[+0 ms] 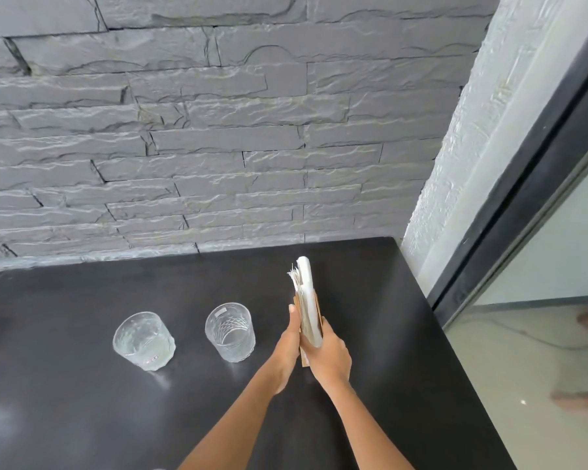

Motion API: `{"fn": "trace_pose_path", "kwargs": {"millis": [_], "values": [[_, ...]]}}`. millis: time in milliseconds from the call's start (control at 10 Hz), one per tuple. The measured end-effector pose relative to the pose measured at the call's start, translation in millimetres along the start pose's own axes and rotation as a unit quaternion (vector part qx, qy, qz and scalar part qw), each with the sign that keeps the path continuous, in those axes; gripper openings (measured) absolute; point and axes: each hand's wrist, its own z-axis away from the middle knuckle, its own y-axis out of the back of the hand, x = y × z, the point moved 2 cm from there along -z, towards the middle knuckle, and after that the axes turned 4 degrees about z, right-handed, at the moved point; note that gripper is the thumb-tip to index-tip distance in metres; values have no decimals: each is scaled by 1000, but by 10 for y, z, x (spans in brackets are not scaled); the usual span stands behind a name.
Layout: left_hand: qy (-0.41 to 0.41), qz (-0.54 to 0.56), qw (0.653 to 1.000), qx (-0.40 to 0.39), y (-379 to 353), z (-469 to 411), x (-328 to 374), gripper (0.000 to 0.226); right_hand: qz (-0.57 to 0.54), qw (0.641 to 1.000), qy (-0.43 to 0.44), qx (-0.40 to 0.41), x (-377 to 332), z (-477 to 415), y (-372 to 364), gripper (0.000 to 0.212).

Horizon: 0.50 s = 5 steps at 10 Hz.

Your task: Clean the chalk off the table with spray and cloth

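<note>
Both hands press together around an upright bundle: the left hand lies flat against its left face with fingers pointing up and away, and the right hand wraps around its right side and lower edge, so each hand is closed on the same object. The bundle is a napkin holder, seen edge-on, with thin brown wooden-looking side panels and a white curved plate on the right face, and a stack of white paper napkins standing between them, their frayed top corners sticking out at the upper left. Whether its base touches the surface or is lifted just clear cannot be told. Below it is the black table, matte and dark, with faint pale smudges near its lower left part that may be chalk or glare; it is too faint to tell. No spray bottle or cloth is in view. To the left of the hands stand two clear cut-glass tumblers, both upright: the nearer tumbler just beside the left hand, and the farther tumbler well to its left, carrying a small sticker near its base. Behind the table rises a grey stacked-stone wall, and to the right a dark-framed glass door.
</note>
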Motion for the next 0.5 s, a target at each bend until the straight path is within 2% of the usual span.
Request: {"fn": "trace_pose_path", "kwargs": {"millis": [100, 300, 400, 500], "values": [[10, -1, 1000, -2, 18, -5, -38, 48, 0, 1000, 0, 1, 41, -4, -47, 53], [-7, -11, 1000, -8, 42, 81, -98, 46, -19, 999, -24, -25, 80, 25, -69, 85], [-32, -23, 999, 17, 136, 202, -124, 60, -43, 998, -24, -29, -2, 83, 10, 96], [-127, -100, 985, 55, 286, 414, 5, 28, -63, 998, -4, 26, -139, 168, 83, 92]]}}
